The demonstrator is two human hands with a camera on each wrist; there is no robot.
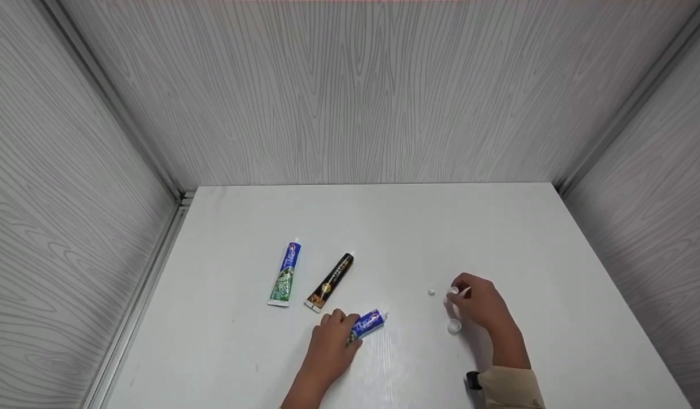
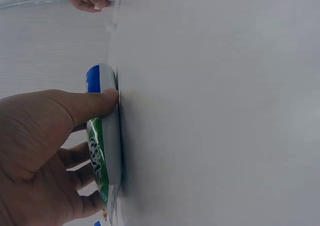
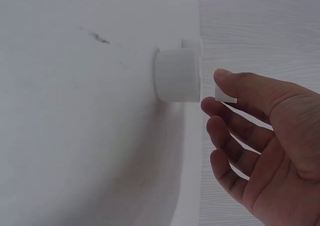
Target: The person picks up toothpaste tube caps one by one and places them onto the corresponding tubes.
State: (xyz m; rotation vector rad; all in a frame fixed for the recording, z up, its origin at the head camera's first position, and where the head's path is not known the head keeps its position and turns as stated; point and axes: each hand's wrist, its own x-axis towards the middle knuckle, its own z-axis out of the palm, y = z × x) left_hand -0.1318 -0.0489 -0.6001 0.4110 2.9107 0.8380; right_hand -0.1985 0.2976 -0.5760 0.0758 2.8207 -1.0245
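My left hand (image 1: 331,345) grips a blue and green toothpaste tube (image 1: 368,323) lying on the white table, its narrow nozzle pointing right. In the left wrist view the thumb presses along one side of the tube (image 2: 111,146) and the fingers curl behind it. To the right, my right hand (image 1: 481,300) pinches a small white cap (image 3: 225,94) between thumb and forefinger, above the tabletop. Below that hand a larger white cap (image 1: 454,326) stands on the table. A smaller white cap (image 1: 431,292) lies to the left of the fingertips.
Another blue and green toothpaste tube (image 1: 284,275) lies at the left of the white table (image 1: 440,227). Beside it, a black and gold toothpaste tube (image 1: 329,282) lies slanted, just beyond my left hand. Grey wood-grain panels (image 1: 355,91) enclose the table at the back and sides.
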